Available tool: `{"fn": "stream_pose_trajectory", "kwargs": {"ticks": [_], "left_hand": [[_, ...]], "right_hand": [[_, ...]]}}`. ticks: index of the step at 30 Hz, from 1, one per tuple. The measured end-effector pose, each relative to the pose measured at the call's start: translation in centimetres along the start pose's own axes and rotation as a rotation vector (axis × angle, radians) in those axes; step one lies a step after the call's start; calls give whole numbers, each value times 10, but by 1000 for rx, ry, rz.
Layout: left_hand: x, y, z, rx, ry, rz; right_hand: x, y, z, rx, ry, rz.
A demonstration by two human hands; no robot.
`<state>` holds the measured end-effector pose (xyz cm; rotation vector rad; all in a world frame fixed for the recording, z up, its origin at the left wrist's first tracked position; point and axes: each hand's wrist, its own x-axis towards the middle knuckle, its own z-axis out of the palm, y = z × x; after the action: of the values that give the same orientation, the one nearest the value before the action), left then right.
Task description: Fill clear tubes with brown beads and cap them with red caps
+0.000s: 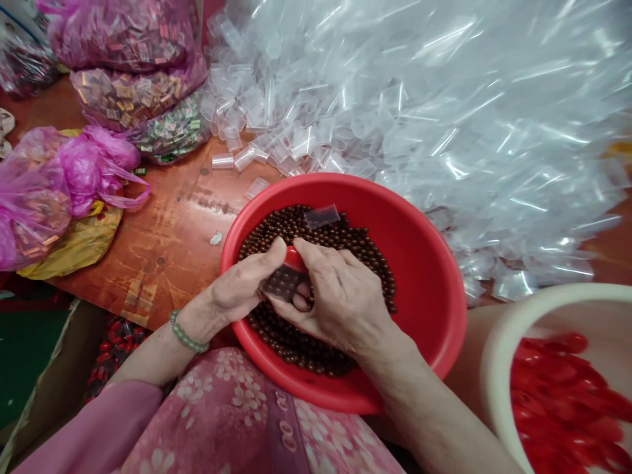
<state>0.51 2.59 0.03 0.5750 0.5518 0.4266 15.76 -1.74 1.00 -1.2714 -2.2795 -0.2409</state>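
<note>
Both my hands close around one small clear plastic container [285,283] with dark brown beads inside and a red cap [295,258] at its upper end. My left hand [247,276] grips its left side, thumb up near the cap. My right hand [340,289] wraps its right side, thumb and fingers at the cap and body. Under my hands a red basin [424,276] holds a heap of brown beads [306,359]. A clear plastic tube [322,216] lies on the beads at the far side. Whether the cap is fully seated I cannot tell.
A big pile of clear plastic tubes [345,118] covers the table's back and right. Lower right stands a cream tub [498,349] of red caps [563,401]. Pink bags [99,161] of small pieces are at left. Below them, a cardboard box [54,375] contains red-capped items [113,349].
</note>
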Motion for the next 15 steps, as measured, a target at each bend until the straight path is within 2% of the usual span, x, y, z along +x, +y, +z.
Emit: {"fn": "stream_pose_trajectory", "kwargs": {"ticks": [2, 4, 8, 15], "left_hand": [[3, 1, 1, -11, 37, -45], [8, 0, 2, -18, 134, -78], [13, -3, 7, -22, 321, -101], [11, -10, 30, -14, 513, 87]], "right_hand": [[-2, -1, 1, 16, -57, 26], [-4, -2, 2, 15, -106, 53], [-5, -4, 7, 7, -77, 76], [-9, -1, 8, 58, 10, -35]]}}
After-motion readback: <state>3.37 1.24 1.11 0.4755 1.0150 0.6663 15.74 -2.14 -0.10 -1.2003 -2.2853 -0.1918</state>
